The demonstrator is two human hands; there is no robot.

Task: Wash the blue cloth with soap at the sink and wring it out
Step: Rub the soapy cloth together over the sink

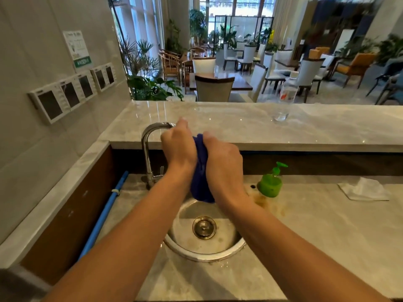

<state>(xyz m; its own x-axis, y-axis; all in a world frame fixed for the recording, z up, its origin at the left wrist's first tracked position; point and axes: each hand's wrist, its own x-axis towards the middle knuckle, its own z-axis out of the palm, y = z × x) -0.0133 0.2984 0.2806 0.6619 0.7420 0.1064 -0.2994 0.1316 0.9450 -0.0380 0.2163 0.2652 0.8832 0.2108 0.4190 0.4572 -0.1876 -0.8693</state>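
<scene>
Head-worn wide view, facing forward and down, close above sink (174, 247)

Left hand (178, 147) and right hand (223, 162) grip blue cloth (201, 177) — above sink (239, 247).

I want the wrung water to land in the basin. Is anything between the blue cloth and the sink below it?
Nothing visible does. The left hand and right hand grip the blue cloth directly, and it hangs over the back of the sink.

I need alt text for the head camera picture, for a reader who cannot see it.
A left hand and a right hand grip a bunched blue cloth above a round steel sink, by the faucet. A green soap dispenser stands right of the sink.
</scene>
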